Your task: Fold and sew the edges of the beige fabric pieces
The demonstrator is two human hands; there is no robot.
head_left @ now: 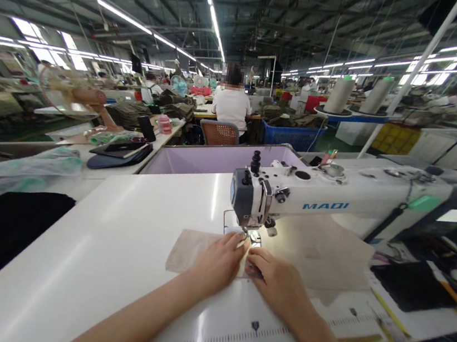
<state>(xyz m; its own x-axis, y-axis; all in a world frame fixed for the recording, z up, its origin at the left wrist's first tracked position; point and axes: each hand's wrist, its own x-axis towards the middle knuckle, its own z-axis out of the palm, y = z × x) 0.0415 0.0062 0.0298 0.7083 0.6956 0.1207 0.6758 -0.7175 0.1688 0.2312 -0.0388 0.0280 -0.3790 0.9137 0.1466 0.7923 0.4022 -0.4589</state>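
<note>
A white sewing machine (313, 196) stands on the white table (119, 235), its needle area lit. Beige fabric (326, 257) lies under the machine's arm, and a narrower beige part (188, 250) extends left of the presser foot. My left hand (221, 257) rests on this fabric just left of the foot, fingers close together and pressing it down. Just right of and in front of the foot, my right hand (277, 278) has its fingers curled at the fabric, with the thumb tucked below. The fingertips of both hands nearly meet.
Black cloth (411, 285) and a pair of small snips (387, 326) lie at the right. More black cloth (0, 242) is at the left. Beyond the table are a lilac bin (213, 158), a blue basket (290, 136) and a seated person (232, 107). Thread cones (339, 95) stand behind the machine.
</note>
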